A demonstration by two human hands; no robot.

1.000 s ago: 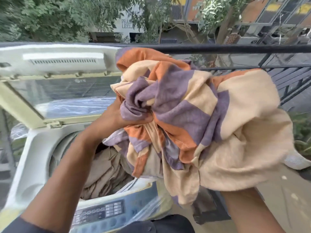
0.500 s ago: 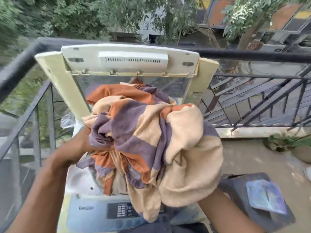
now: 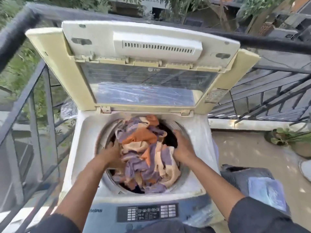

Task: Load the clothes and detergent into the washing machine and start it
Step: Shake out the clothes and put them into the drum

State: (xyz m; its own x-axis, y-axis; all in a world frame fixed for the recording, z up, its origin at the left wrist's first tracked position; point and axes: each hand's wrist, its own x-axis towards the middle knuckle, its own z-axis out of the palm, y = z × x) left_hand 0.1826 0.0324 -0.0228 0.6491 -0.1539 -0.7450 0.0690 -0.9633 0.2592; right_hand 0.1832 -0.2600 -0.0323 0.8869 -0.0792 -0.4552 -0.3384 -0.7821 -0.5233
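A top-loading washing machine (image 3: 84,148) stands before me with its lid (image 3: 146,68) raised upright. A bundle of purple, orange and cream checked cloth (image 3: 144,153) fills the round drum opening. My left hand (image 3: 111,153) presses flat against the cloth's left side inside the drum. On the right, my right hand (image 3: 182,145) rests on the cloth's edge with fingers spread, beside a dark gap in the drum. Neither hand grips the fabric. The control panel (image 3: 148,211) lies at the machine's near edge. No detergent is identifiable.
A black metal railing (image 3: 33,91) runs along the left and behind the machine. To the right sits a dark basket (image 3: 242,175) with a bluish packet (image 3: 267,190) on it. Potted plants (image 3: 289,137) stand on the balcony floor at far right.
The checked cloth, held up in both hands before, has gone down into the drum. Both hands followed it and now press on it with open fingers.
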